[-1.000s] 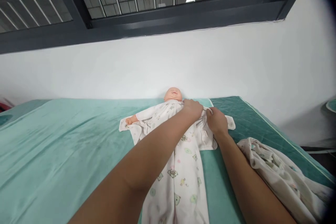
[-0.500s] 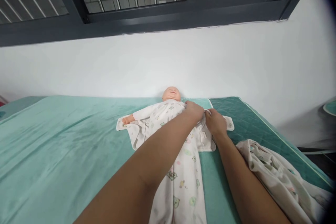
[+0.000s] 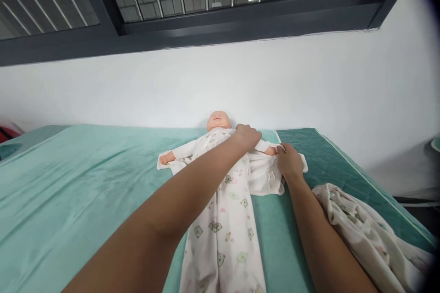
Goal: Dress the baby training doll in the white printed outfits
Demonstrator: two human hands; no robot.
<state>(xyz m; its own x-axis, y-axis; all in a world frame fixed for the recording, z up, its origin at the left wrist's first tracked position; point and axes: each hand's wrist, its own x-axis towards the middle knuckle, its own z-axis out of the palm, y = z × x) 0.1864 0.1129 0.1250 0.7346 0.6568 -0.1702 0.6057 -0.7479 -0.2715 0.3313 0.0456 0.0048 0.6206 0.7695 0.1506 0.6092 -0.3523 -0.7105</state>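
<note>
A baby doll [image 3: 219, 120] lies on its back, its arms spread and its body in a white romper [image 3: 237, 201] printed with small animals. Beneath its arms is spread another white baby garment [image 3: 264, 178]. My left hand [image 3: 248, 137] is curled over the sleeve at the doll's shoulder on the right side; its fingertips are partly hidden. Beside the doll's hand [image 3: 270, 151] on that side, my right hand [image 3: 290, 162] pinches the edge of the spread garment. The doll's other hand [image 3: 167, 158] rests on the garment at the left.
A crumpled printed cloth [image 3: 371, 233] lies at the right, beside my right forearm. Green sheeting [image 3: 85, 201] covers the bed, with a darker quilted part [image 3: 302, 137] at right. Behind stands a white wall [image 3: 154, 87] under a dark-framed window [image 3: 240, 18].
The doll's hand on the right now shows between my hands. My left hand has shifted slightly left and up, my right hand slightly right. The doll has shifted a little left in view.
</note>
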